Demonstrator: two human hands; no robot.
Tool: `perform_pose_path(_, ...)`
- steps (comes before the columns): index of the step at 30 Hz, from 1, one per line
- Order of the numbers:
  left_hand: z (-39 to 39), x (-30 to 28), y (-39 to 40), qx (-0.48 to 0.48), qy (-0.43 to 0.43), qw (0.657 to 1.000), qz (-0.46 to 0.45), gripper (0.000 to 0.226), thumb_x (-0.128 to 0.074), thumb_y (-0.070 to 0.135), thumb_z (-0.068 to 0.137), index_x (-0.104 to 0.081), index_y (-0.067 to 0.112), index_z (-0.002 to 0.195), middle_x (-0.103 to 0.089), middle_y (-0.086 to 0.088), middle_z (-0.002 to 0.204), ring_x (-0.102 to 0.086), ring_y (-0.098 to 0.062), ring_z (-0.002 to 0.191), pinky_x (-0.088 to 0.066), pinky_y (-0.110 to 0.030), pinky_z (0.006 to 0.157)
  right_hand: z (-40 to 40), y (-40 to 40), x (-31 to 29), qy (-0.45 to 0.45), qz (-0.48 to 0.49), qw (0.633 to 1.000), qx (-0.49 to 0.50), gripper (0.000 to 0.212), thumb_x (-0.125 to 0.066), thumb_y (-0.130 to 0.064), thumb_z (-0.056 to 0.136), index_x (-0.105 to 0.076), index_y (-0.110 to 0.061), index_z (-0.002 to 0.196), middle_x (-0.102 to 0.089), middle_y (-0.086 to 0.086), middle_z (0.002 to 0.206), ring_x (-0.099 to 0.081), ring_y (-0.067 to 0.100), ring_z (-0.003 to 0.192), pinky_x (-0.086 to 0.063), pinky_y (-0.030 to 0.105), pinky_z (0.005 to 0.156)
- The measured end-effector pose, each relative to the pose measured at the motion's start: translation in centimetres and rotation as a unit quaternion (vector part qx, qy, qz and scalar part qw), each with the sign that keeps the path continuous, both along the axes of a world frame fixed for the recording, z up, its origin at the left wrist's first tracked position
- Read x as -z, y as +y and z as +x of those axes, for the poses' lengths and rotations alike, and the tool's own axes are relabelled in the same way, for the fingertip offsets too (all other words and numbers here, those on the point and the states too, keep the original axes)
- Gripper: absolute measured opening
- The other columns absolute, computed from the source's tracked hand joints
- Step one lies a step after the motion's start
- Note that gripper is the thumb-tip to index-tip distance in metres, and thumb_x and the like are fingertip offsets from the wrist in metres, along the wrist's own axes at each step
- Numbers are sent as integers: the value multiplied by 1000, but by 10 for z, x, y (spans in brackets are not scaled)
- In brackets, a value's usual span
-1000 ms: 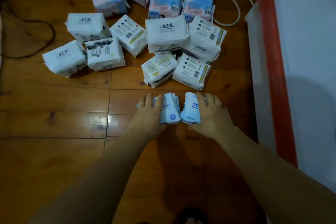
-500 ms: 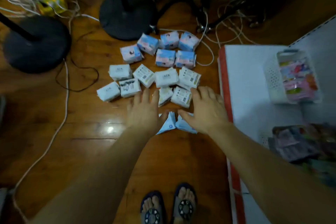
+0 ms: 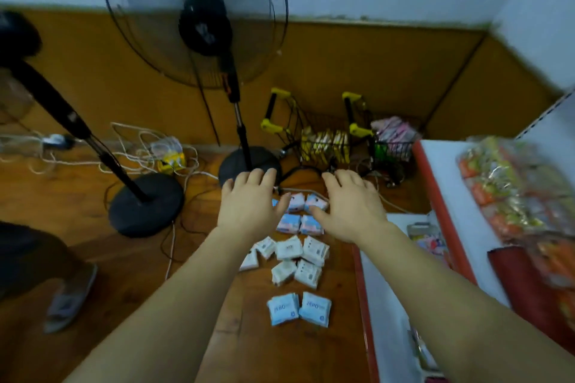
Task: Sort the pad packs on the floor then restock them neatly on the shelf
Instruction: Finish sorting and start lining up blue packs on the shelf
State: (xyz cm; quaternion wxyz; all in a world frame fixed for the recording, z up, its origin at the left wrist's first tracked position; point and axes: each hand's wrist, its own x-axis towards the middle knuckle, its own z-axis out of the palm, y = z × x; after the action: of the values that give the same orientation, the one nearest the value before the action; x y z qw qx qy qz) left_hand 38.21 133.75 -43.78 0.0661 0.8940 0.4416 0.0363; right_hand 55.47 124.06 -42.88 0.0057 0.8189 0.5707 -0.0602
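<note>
Lying side by side, two ZERO packs (image 3: 299,309)

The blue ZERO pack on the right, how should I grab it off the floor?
Come from above and pinch the right ZERO pack by its right and near edges. It lies flat, its left edge sits against the other ZERO pack, so those two edges look free. Both hands, left hand and right hand, are open.

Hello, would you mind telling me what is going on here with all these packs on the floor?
A person is sorting pad packs on the wooden floor beside a white shelf. Both hands, left and right, are open and hold nothing. Two blue packs lie side by side nearest the person, white packs beyond them, pink-blue packs farthest. No floor pack is on the shelf yet.
</note>
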Motion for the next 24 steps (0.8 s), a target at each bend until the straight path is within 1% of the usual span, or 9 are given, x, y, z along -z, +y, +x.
perform_pose_path(3,1,-68,-10,8,-25,999,24,63,-35,60,99,-32,25,151,-44,-1,150,-37,-26,140,-31,-49,114,-4,-5,-66,-8,21,1000,2,78,-44,-65,93,-25,-20,155,-31,9,157,-23,30,147,-27,50,117)
perform_pose_path(8,-1,-162,-24,7,-68,996,61,63,-34,61,99,-32,25,151,-44,-2,151,-38,-28,140,-33,-50,114,-10,-24,-167,-30,69,997,-5,76,-43,-63,94,-25,-21,154,-30,9,158,-23,30,148,-25,52,118)
perform_pose_path(13,-1,-237,-43,50,-77,991,98,63,-35,61,99,-31,26,151,-41,-4,153,-37,-29,141,-32,-51,116,-18,-50,-240,-59,107,992,17,77,-46,-63,93,-25,-21,154,-28,10,159,-22,30,149,-25,53,119)
perform_pose_path(16,4,-273,-49,70,-88,985,128,64,-35,61,98,-34,23,150,-46,-6,149,-40,-31,138,-33,-52,114,-23,-72,-273,-89,123,988,36,77,-45,-63,94,-26,-20,154,-29,11,158,-23,31,148,-27,53,117)
perform_pose_path(20,17,-318,-73,137,-122,968,174,64,-34,61,98,-37,21,149,-49,-7,147,-39,-31,140,-26,-52,118,-28,-122,-320,-119,145,976,107,76,-45,-62,94,-28,-18,153,-31,12,158,-25,32,147,-27,52,117)
perform_pose_path(24,41,-350,-122,219,-166,948,161,61,-36,58,99,-40,20,147,-51,-8,146,-40,-32,138,-27,-52,117,-32,-195,-349,-153,154,955,201,75,-45,-63,92,-32,-18,151,-35,11,155,-31,32,143,-31,51,115)
